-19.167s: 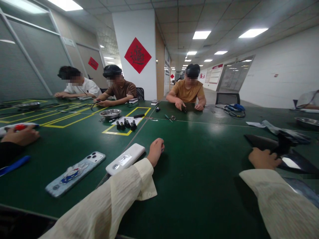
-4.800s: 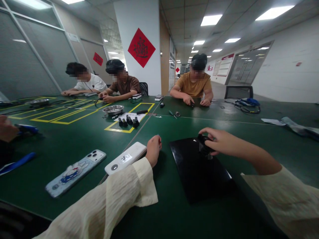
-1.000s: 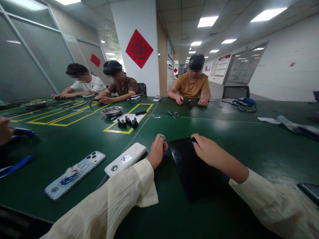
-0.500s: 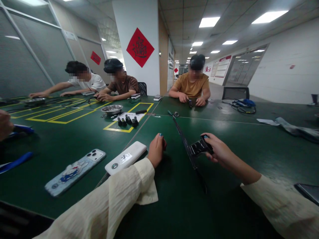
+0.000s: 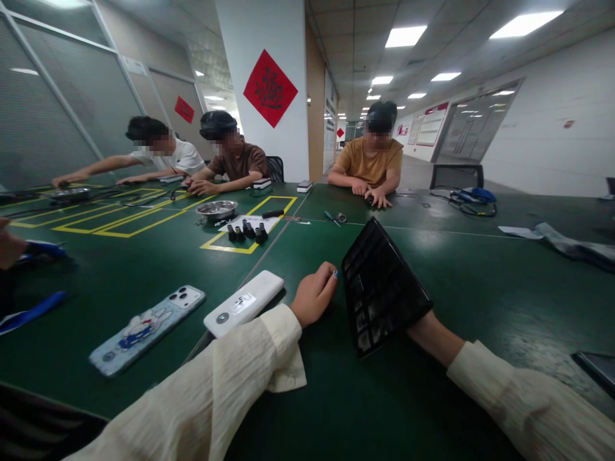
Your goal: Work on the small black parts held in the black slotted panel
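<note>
My right hand [image 5: 429, 328] holds up a black tablet [image 5: 387, 288] from behind. Its dark, glossy face is turned towards me, tilted, with reflections on it. The fingers of that hand are hidden behind the panel. Just left of the tablet, my left hand [image 5: 316, 296] is closed in a loose fist near the table top, apart from the tablet; nothing shows in it. Beside my left wrist lies a white power bank [image 5: 245, 304] with a lit display. Farther left is a phone [image 5: 147, 330] in a light blue case with a rabbit figure.
Several black cylindrical parts [image 5: 247, 230] stand on paper within yellow tape, near a metal bowl [image 5: 217, 210]. A screwdriver [image 5: 331, 218] lies beyond the tablet. A cable bundle [image 5: 471, 200] sits far right, a dark device [image 5: 596, 371] near right. Three people sit across the table [image 5: 480, 282].
My right hand has turned the tablet from edge-on to face me, hiding its rear grip and my fingers. My left hand has shifted slightly right, towards it.
</note>
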`<action>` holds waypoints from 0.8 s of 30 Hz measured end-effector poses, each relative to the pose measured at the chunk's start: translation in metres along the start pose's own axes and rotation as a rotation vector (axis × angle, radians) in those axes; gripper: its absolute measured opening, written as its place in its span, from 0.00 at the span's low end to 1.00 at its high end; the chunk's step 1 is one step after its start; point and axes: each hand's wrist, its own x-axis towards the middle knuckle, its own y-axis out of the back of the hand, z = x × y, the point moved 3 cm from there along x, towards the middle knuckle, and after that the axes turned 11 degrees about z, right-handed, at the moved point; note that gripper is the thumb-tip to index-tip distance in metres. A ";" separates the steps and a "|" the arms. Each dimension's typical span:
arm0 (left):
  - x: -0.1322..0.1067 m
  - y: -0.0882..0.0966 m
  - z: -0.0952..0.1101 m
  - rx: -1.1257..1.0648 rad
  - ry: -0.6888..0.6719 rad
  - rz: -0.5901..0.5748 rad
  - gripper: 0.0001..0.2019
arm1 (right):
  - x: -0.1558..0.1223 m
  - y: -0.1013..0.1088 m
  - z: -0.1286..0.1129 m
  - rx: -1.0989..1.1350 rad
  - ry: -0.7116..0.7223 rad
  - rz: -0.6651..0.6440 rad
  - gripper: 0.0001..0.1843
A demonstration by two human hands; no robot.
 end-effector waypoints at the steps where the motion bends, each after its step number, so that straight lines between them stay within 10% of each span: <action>1: 0.000 0.000 0.001 0.012 -0.008 -0.015 0.11 | -0.001 -0.001 0.001 0.009 -0.019 -0.007 0.09; 12: -0.007 -0.008 0.010 0.249 -0.143 -0.211 0.14 | -0.013 -0.009 0.008 -0.017 -0.077 -0.121 0.11; 24: -0.005 -0.012 0.003 0.279 -0.036 -0.145 0.13 | -0.021 -0.014 0.009 -0.024 0.005 -0.210 0.15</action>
